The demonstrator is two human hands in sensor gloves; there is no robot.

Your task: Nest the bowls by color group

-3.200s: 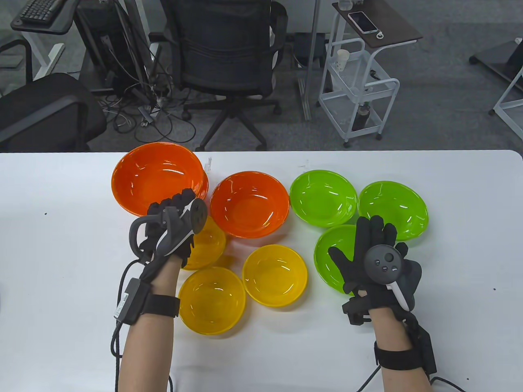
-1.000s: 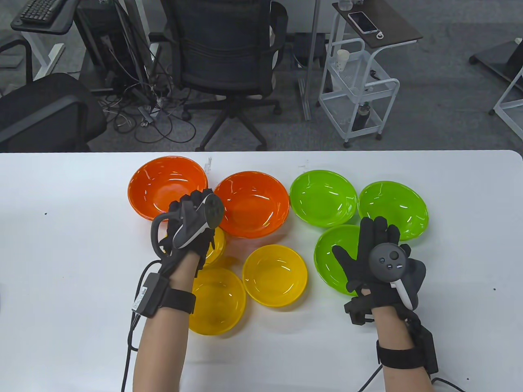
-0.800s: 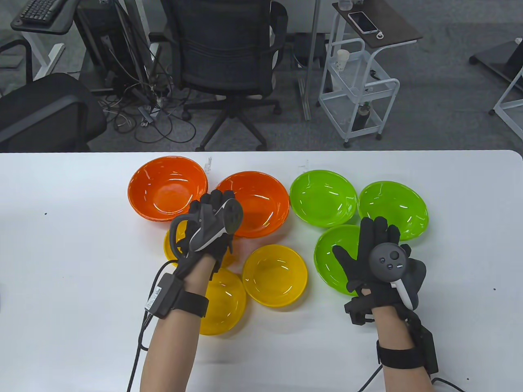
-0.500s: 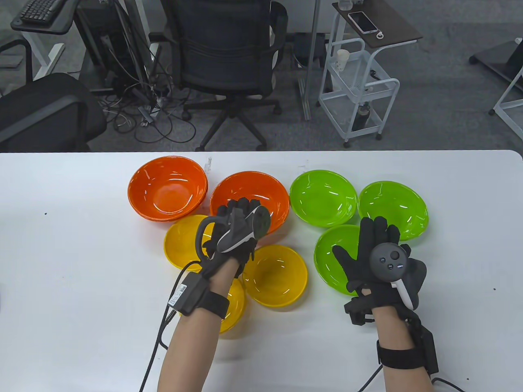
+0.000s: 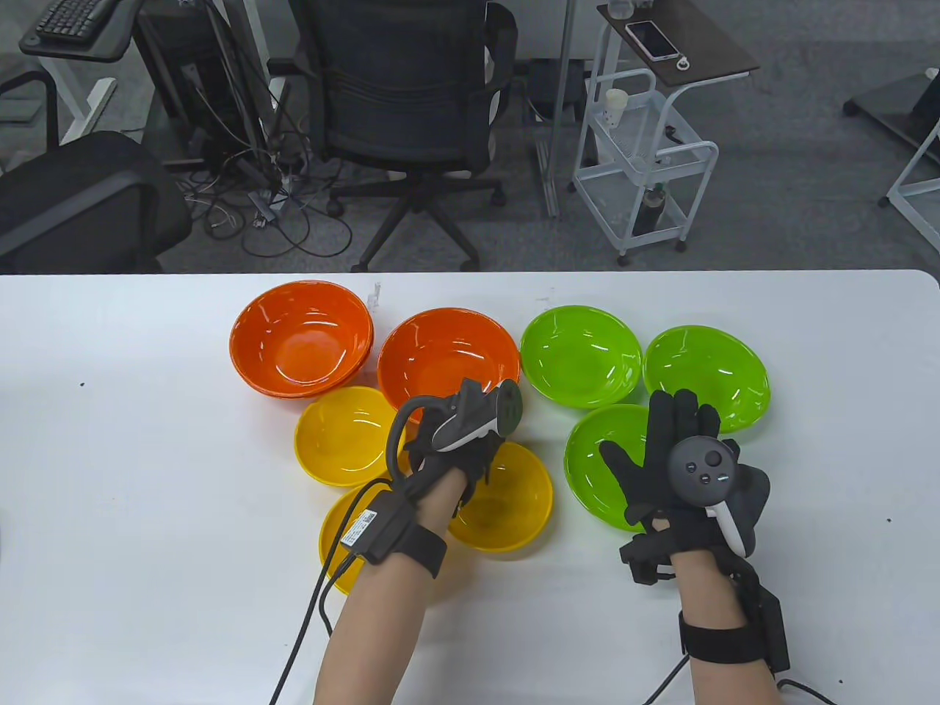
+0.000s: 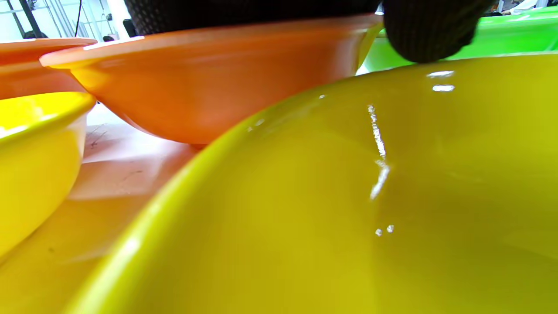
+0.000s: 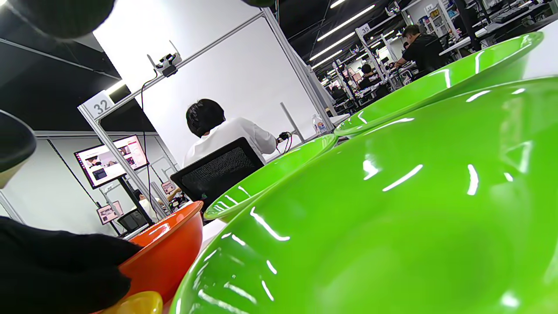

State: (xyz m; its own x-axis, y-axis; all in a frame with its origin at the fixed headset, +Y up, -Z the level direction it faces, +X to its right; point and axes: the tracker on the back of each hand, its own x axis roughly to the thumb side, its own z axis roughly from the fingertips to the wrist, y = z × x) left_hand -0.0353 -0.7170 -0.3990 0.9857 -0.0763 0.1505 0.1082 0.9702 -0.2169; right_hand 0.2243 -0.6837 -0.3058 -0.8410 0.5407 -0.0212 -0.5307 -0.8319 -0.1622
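Two nested orange bowls (image 5: 301,338) stand at the back left. A single orange bowl (image 5: 448,352) stands beside them. My left hand (image 5: 459,440) is at its near rim. In the left wrist view my fingers (image 6: 261,11) lie over that rim (image 6: 209,96) and the thumb (image 6: 431,35) hangs outside it. Three yellow bowls (image 5: 345,433) (image 5: 507,499) (image 5: 341,529) sit apart in front. Three green bowls (image 5: 580,356) (image 5: 705,374) (image 5: 602,470) sit on the right. My right hand (image 5: 661,448) rests flat, fingers spread, on the nearest green bowl (image 7: 392,209).
The white table (image 5: 110,477) has bare room to the left, the right and the front. A cable (image 5: 308,624) trails from my left wrist across the near table. A chair and a cart stand beyond the far edge.
My left hand set an orange bowl into the back-left one, then moved right to the near rim of the single orange bowl. The right hand has stayed put.
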